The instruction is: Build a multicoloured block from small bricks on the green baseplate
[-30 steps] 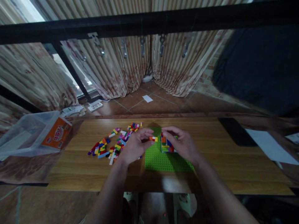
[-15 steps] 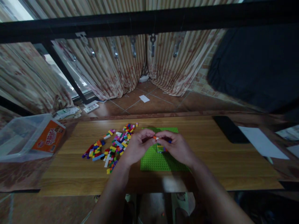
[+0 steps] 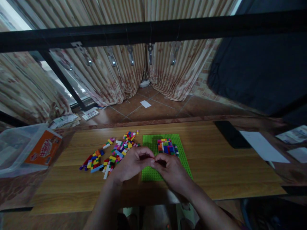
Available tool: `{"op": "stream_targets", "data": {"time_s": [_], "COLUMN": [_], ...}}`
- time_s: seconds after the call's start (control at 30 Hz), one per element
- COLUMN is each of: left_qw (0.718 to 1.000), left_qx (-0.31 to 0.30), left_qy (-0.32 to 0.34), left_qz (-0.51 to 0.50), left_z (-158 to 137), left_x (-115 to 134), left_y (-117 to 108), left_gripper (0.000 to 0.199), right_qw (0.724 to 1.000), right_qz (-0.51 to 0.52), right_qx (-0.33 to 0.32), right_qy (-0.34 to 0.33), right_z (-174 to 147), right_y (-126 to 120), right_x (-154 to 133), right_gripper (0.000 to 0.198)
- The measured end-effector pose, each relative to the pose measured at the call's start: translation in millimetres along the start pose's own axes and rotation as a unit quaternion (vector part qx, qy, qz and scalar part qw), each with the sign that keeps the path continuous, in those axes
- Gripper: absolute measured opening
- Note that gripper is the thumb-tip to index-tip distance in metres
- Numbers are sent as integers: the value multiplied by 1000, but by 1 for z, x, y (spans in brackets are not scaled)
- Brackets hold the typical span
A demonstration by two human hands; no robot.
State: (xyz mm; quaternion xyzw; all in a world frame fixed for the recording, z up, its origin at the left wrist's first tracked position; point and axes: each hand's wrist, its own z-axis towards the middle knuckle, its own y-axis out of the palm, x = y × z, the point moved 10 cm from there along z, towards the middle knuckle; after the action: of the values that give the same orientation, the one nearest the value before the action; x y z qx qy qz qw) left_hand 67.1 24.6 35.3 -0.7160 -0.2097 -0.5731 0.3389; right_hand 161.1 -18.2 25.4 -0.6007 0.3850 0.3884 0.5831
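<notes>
1. Left hand (image 3: 130,163) and right hand (image 3: 170,169) meet fingertip to fingertip, fingers curled; whatever they pinch is hidden.
2. Both hover over the green baseplate (image 3: 150,174).
3. Brick block (image 3: 166,146) at 12 o'clock; loose bricks (image 3: 109,153) at 10.

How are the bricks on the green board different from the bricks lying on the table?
The bricks on the green baseplate are joined in one neat block; the loose bricks lie scattered in a long spread. The block sits on the baseplate; the loose ones lie on bare wood, left of it. Both mix many bright colours.
</notes>
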Motion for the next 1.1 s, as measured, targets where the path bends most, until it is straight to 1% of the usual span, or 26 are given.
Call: {"op": "stream_targets", "data": {"time_s": [0.23,0.4,0.47,0.53,0.57,0.63,0.7,0.77,0.8,0.87,1.1], "left_qw": [998,994,992,991,991,989,985,983,983,982,983], "left_qx": [7,14,13,18,28,63,101,123,130,136,143], "left_qy": [-14,-33,-35,-39,-46,-64,-80,-89,-91,-90,-88], "left_qz": [-54,-104,-122,-126,-125,-120,-113,-102,-96,-91,-77], "left_z": [6,9,10,12,13,15,16,18,19,21,27], "left_x": [-2,-2,-1,-4,-7,-15,-24,-30,-33,-36,-45], "left_y": [9,13,14,11,8,-1,-9,-14,-14,-13,-6], "left_gripper": [11,15,17,19,19,19,18,19,20,21,21], "right_qw": [996,989,986,987,988,987,977,969,968,973,984], "right_qz": [73,128,150,153,150,146,149,140,130,104,48], "right_qx": [-31,-70,-71,-44,-16,60,147,200,210,208,166], "right_qy": [36,16,12,17,22,36,42,39,32,13,-31], "right_z": [1,0,1,4,6,10,12,14,16,22,42], "right_y": [-4,-3,-8,-22,-33,-62,-93,-113,-118,-120,-108], "right_x": [9,8,9,15,20,32,46,57,61,65,65], "right_gripper": [20,20,20,21,21,21,23,25,26,23,15]}}
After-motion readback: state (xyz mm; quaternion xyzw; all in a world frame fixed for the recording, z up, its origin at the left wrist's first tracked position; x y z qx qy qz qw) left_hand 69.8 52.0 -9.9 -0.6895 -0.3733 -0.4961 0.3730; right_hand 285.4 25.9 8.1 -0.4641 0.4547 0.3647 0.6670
